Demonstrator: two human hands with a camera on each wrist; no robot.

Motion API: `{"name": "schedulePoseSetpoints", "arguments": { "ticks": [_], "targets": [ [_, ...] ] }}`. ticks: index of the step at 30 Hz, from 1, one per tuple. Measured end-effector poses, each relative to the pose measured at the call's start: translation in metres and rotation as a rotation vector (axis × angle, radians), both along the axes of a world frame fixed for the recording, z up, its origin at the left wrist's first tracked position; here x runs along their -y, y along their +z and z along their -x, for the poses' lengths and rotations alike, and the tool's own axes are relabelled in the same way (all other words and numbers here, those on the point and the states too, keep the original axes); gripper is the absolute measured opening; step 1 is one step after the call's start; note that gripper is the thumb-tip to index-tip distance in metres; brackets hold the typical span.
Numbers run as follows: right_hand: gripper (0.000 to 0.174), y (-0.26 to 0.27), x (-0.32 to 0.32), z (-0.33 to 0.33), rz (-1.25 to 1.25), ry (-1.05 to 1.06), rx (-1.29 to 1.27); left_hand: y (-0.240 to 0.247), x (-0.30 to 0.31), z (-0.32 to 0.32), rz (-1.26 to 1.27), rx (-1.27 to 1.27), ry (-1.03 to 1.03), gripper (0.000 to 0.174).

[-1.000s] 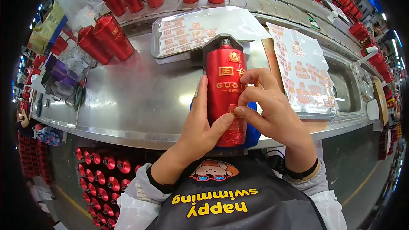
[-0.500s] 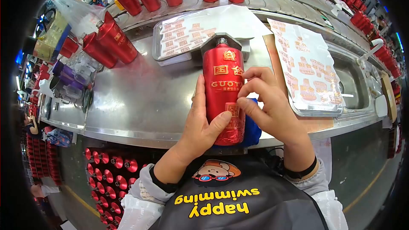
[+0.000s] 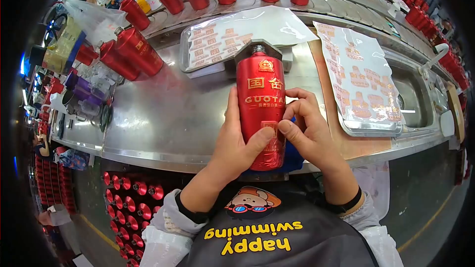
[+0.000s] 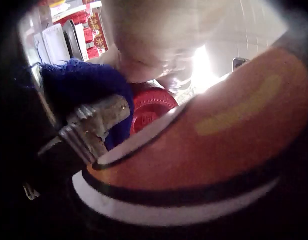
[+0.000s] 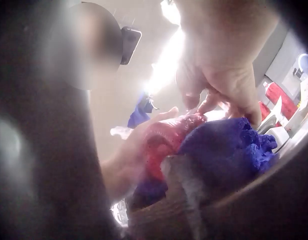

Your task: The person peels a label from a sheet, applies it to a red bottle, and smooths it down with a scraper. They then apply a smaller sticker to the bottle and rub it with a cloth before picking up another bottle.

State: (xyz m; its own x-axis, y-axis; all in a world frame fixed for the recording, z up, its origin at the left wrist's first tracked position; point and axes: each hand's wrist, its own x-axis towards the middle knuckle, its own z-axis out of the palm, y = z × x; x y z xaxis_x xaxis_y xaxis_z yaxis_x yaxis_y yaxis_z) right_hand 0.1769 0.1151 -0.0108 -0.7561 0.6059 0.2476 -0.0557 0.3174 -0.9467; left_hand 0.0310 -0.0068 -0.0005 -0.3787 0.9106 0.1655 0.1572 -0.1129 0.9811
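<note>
A red bottle [image 3: 255,113] with gold lettering lies front up, its neck against a dark angular rest [image 3: 240,54]. My left hand [image 3: 232,138] grips it from the left, thumb on a small red-and-gold label [image 3: 268,129] low on the front. At the bottle's right side is my right hand [image 3: 311,133], fingers bent and thumb tip at the label's right edge. The right wrist view shows that hand's fingertips against the bottle [image 5: 161,147], above blue cloth [image 5: 219,145]. In the left wrist view, the bottle's round red base [image 4: 150,107] shows beside the cloth.
Sheets of gold-and-red labels lie on a left tray [image 3: 185,52] and a right tray [image 3: 366,129]. Two red bottles [image 3: 138,52] stand at left; several red bottles line the conveyor [image 3: 217,10] behind. A sink [image 3: 413,101] is at right, bottles [image 3: 128,202] below the table's front edge.
My right thumb and fingers picked at the label, drew back from it, then returned to its right edge. My left hand kept hold of the bottle. Bottles on the conveyor shifted right in view.
</note>
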Motion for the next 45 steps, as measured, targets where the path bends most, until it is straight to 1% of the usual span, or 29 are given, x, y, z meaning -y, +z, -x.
{"name": "schedulePoseSetpoints", "arguments": {
  "ticks": [3, 6, 12, 15, 18, 21, 24, 25, 27, 30, 33, 35, 36, 38, 39, 40, 41, 42, 44, 45],
  "targets": [
    [0.024, 0.001, -0.001, -0.002, 0.007, 0.016, -0.007, -0.008, -0.003, 0.003, 0.033, -0.101, 0.055, 0.092],
    [0.025, 0.0, -0.001, -0.004, -0.019, 0.031, -0.009, -0.003, -0.006, -0.002, -0.009, 0.092, 0.043, 0.094],
    [0.036, -0.002, -0.001, -0.007, -0.032, 0.043, 0.015, -0.005, -0.004, 0.001, -0.007, 0.132, 0.007, 0.097],
    [0.042, -0.004, 0.0, -0.007, -0.069, 0.035, 0.023, -0.008, -0.002, 0.003, -0.002, 0.125, -0.036, 0.103],
    [0.046, -0.006, -0.001, -0.008, -0.112, 0.052, 0.024, -0.009, -0.001, 0.006, 0.028, 0.035, -0.031, 0.108],
    [0.048, -0.006, 0.0, -0.009, -0.096, 0.072, 0.025, -0.006, -0.001, 0.005, 0.038, 0.038, -0.047, 0.111],
    [0.047, -0.005, -0.002, -0.011, -0.054, 0.107, 0.009, -0.004, 0.001, 0.009, 0.043, -0.022, -0.098, 0.108],
    [0.045, -0.006, -0.002, -0.011, -0.038, 0.122, 0.001, -0.004, 0.0, 0.009, 0.024, 0.07, -0.108, 0.106],
    [0.041, -0.008, -0.002, -0.008, -0.008, 0.087, -0.002, -0.007, -0.002, 0.011, -0.014, 0.254, -0.128, 0.102],
    [0.034, -0.008, 0.0, -0.007, -0.04, 0.055, -0.027, -0.006, -0.002, 0.012, -0.013, 0.267, -0.143, 0.095],
    [0.027, -0.003, 0.003, -0.009, -0.103, 0.044, -0.011, -0.007, -0.002, 0.016, -0.038, 0.35, -0.193, 0.095],
    [0.023, -0.002, 0.002, -0.011, -0.064, 0.036, -0.024, -0.005, -0.001, 0.013, -0.015, 0.311, -0.142, 0.095],
    [0.022, -0.003, 0.001, -0.013, -0.006, 0.03, -0.05, -0.004, -0.002, 0.011, -0.004, 0.292, -0.118, 0.095],
    [0.025, -0.001, -0.001, -0.016, 0.004, -0.007, -0.102, -0.001, -0.004, 0.009, 0.009, 0.275, -0.095, 0.095],
    [0.027, 0.003, -0.003, -0.017, -0.043, -0.036, -0.128, 0.0, -0.005, 0.008, 0.015, 0.267, -0.083, 0.095],
    [0.03, 0.006, -0.004, -0.018, -0.089, -0.064, -0.155, 0.001, -0.005, 0.008, 0.027, 0.225, -0.068, 0.095],
    [0.034, 0.007, -0.008, -0.021, -0.126, -0.047, -0.151, 0.003, -0.005, 0.008, 0.04, 0.184, -0.053, 0.095],
    [0.034, 0.009, -0.008, -0.021, -0.138, -0.036, -0.137, 0.003, -0.006, 0.008, 0.053, 0.143, -0.038, 0.096],
    [0.032, 0.011, -0.005, -0.019, -0.162, -0.017, -0.109, -0.006, -0.007, 0.011, 0.081, -0.037, 0.008, 0.097],
    [0.032, 0.009, -0.003, -0.018, -0.107, -0.043, -0.143, -0.008, -0.007, 0.012, 0.096, -0.128, 0.034, 0.098]
  ]
}}
